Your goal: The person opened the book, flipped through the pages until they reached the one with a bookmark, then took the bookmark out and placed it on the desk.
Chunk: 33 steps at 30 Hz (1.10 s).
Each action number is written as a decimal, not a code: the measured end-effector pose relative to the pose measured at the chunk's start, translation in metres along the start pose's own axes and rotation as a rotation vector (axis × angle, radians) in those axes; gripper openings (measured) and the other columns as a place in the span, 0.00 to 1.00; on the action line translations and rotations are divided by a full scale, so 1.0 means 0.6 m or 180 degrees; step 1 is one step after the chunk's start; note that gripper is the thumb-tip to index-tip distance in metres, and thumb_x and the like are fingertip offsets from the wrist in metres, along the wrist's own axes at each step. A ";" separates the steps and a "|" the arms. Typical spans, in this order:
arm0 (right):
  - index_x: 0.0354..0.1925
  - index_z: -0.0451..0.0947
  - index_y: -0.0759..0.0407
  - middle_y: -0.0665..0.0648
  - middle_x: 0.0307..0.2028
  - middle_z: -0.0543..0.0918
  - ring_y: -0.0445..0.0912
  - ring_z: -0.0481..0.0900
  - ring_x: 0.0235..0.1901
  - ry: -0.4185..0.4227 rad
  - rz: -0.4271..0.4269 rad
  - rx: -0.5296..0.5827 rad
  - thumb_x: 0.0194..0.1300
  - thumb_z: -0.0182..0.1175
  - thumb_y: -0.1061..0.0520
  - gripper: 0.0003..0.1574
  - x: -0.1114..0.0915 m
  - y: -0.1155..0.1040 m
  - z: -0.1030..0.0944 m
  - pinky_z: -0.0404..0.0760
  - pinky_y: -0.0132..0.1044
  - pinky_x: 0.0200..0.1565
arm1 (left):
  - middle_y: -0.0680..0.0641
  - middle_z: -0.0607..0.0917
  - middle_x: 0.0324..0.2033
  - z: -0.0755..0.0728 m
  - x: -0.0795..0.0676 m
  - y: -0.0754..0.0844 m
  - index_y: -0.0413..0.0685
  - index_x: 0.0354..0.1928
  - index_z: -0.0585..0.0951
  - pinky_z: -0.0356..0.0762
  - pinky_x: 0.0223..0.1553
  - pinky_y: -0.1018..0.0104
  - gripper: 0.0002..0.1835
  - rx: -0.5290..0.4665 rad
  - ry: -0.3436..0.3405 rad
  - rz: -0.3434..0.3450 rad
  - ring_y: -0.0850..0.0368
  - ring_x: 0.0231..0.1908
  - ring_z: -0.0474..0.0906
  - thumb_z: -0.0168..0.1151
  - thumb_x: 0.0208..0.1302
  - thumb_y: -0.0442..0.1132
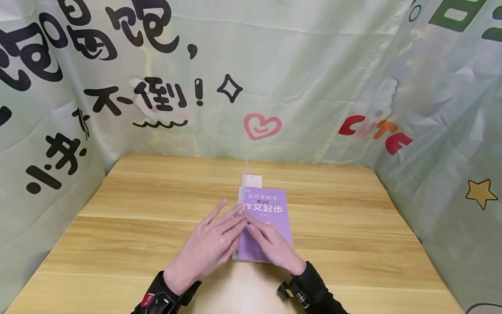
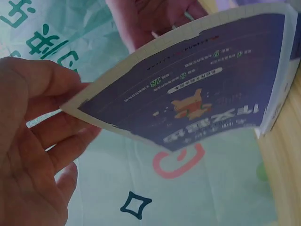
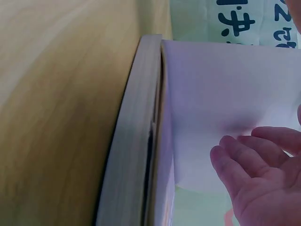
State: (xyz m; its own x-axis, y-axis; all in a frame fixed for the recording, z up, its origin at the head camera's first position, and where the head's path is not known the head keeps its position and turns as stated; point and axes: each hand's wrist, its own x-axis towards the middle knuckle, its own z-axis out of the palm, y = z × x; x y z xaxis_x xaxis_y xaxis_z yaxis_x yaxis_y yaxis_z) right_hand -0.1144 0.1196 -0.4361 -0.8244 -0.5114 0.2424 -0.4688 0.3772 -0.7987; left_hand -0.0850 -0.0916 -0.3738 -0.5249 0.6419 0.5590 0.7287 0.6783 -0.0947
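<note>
A purple book point(image 1: 280, 218) with white title lettering lies on the table. From its spine side rises a bent purple sheet, the book cover point(image 2: 225, 80), pale-edged and printed with a small bear. My left hand point(image 1: 213, 240) pinches the outer corner of this cover between its fingers, seen in the left wrist view. In the right wrist view the cover's pale inner side point(image 3: 207, 94) stands up from the thick page block point(image 3: 127, 136). My right hand point(image 3: 263, 183) is beside that inner side, fingers extended and gripping nothing. In the head view the hands overlap at the fingertips.
A white paper tab point(image 1: 252, 180) sticks out past the book's far edge. The wooden table point(image 1: 137, 218) reaches to printed cloth walls point(image 1: 313, 65) at the back and both sides. Dark wrist straps point(image 1: 168, 296) with devices sit on both wrists.
</note>
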 end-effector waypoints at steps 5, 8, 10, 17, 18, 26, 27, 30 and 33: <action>0.76 0.60 0.57 0.56 0.76 0.63 0.49 0.60 0.76 -0.0241 0.0113 -0.0130 0.81 0.43 0.49 0.31 -0.002 0.003 0.006 0.60 0.51 0.76 | 0.48 0.87 0.55 -0.002 -0.005 -0.007 0.46 0.54 0.85 0.59 0.77 0.47 0.25 0.0272 -0.0106 -0.0127 0.51 0.65 0.78 0.76 0.50 0.38; 0.76 0.58 0.58 0.57 0.77 0.60 0.50 0.57 0.77 -0.0398 0.0133 -0.0177 0.81 0.42 0.48 0.32 -0.004 0.004 0.009 0.58 0.54 0.76 | 0.47 0.88 0.53 0.000 -0.008 -0.009 0.44 0.52 0.86 0.58 0.78 0.48 0.27 0.0429 -0.0153 -0.0245 0.51 0.64 0.79 0.77 0.44 0.32; 0.77 0.57 0.57 0.57 0.78 0.58 0.50 0.55 0.78 -0.0495 0.0161 -0.0198 0.81 0.42 0.46 0.33 -0.004 0.005 0.010 0.57 0.55 0.77 | 0.47 0.89 0.52 0.001 -0.010 -0.010 0.43 0.51 0.86 0.57 0.78 0.48 0.27 0.0491 -0.0177 -0.0350 0.51 0.63 0.80 0.75 0.42 0.28; 0.78 0.56 0.58 0.57 0.79 0.57 0.50 0.56 0.78 -0.0691 0.0141 -0.0453 0.81 0.42 0.44 0.36 -0.007 0.012 0.015 0.60 0.52 0.77 | 0.47 0.90 0.50 0.013 -0.019 -0.012 0.44 0.49 0.86 0.58 0.77 0.49 0.24 0.0509 -0.0299 -0.0575 0.53 0.59 0.83 0.70 0.46 0.25; 0.77 0.56 0.58 0.58 0.79 0.57 0.50 0.57 0.78 -0.0709 0.0129 -0.0486 0.81 0.43 0.44 0.36 -0.008 0.013 0.016 0.60 0.52 0.76 | 0.47 0.90 0.50 0.016 -0.020 -0.012 0.44 0.49 0.86 0.59 0.77 0.48 0.24 0.0501 -0.0333 -0.0592 0.53 0.59 0.83 0.70 0.46 0.25; 0.77 0.58 0.58 0.58 0.78 0.59 0.52 0.59 0.77 -0.0945 0.0203 -0.0652 0.78 0.48 0.44 0.37 -0.014 0.017 0.012 0.60 0.53 0.77 | 0.44 0.88 0.54 0.050 -0.030 -0.011 0.41 0.54 0.84 0.64 0.74 0.46 0.25 0.0397 -0.0640 -0.0709 0.51 0.59 0.83 0.69 0.50 0.27; 0.77 0.58 0.58 0.59 0.78 0.59 0.53 0.59 0.77 -0.0993 0.0208 -0.0688 0.78 0.49 0.44 0.37 -0.015 0.018 0.011 0.60 0.53 0.77 | 0.44 0.88 0.54 0.055 -0.031 -0.011 0.41 0.55 0.84 0.65 0.74 0.47 0.24 0.0361 -0.0681 -0.0722 0.50 0.59 0.83 0.69 0.52 0.28; 0.76 0.59 0.59 0.60 0.78 0.59 0.55 0.58 0.78 -0.1124 0.0216 -0.0754 0.76 0.52 0.45 0.38 -0.019 0.024 0.004 0.58 0.55 0.77 | 0.42 0.86 0.56 0.068 -0.035 -0.011 0.38 0.57 0.82 0.67 0.73 0.47 0.23 0.0203 -0.0805 -0.0785 0.48 0.60 0.82 0.67 0.58 0.31; 0.76 0.59 0.60 0.61 0.78 0.59 0.56 0.57 0.78 -0.1185 0.0212 -0.0776 0.74 0.55 0.45 0.40 -0.022 0.033 -0.005 0.57 0.58 0.77 | 0.39 0.84 0.59 0.078 -0.039 -0.011 0.36 0.59 0.81 0.70 0.71 0.48 0.21 -0.0014 -0.0944 -0.0851 0.45 0.62 0.80 0.64 0.63 0.32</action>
State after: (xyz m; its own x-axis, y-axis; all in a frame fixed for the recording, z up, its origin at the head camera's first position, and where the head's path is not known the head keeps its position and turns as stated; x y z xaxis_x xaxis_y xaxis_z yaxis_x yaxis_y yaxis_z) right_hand -0.1141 0.1363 -0.4534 -0.7061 -0.7060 -0.0555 -0.5163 0.5669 -0.6419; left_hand -0.0983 -0.0945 -0.4246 -0.8002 0.5187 0.3012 0.5506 0.8344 0.0259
